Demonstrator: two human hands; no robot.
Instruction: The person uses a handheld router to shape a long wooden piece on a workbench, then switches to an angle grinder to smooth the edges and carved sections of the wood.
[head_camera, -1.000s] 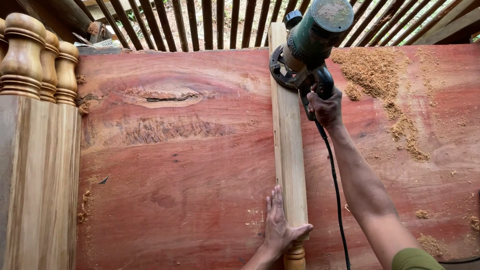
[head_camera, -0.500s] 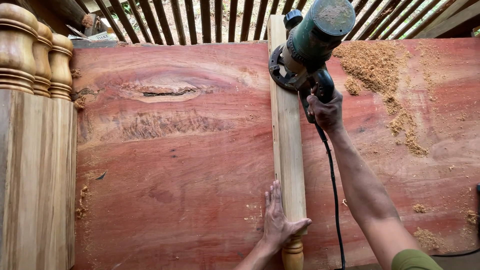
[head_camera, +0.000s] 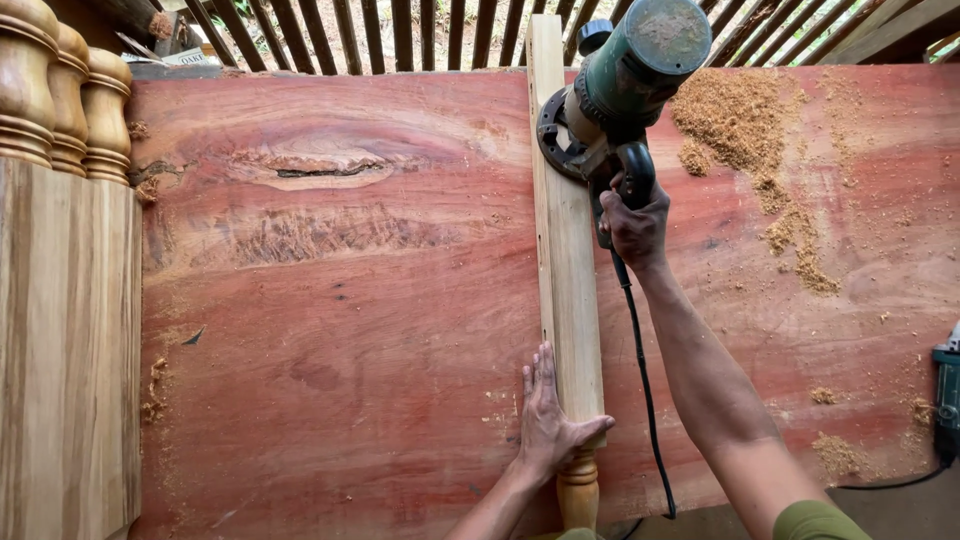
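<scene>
— Left hand (head_camera: 548, 425)?
— Flat on the near end of the pale wooden post (head_camera: 565, 280), fingers pressed together along its left edge, thumb hooked across the top, pinning it to the bench (head_camera: 330, 330).
— And the post itself?
— Lying lengthwise down the middle of the red slab, turned foot hanging past the near edge.
— Right hand (head_camera: 634, 222)?
— Wrapped tight around the black handle of the green router (head_camera: 620, 85), fingers curled shut on it; base sitting on the post's far end, possibly a little over its right edge, hard to tell. Black cord (head_camera: 645, 400) trailing beside the forearm.
— Around it?
— Sawdust (head_camera: 740, 120) heaped right of the router. Finished balusters (head_camera: 65, 300) stacked along the left. Another green tool (head_camera: 948, 395) at the right edge.
</scene>
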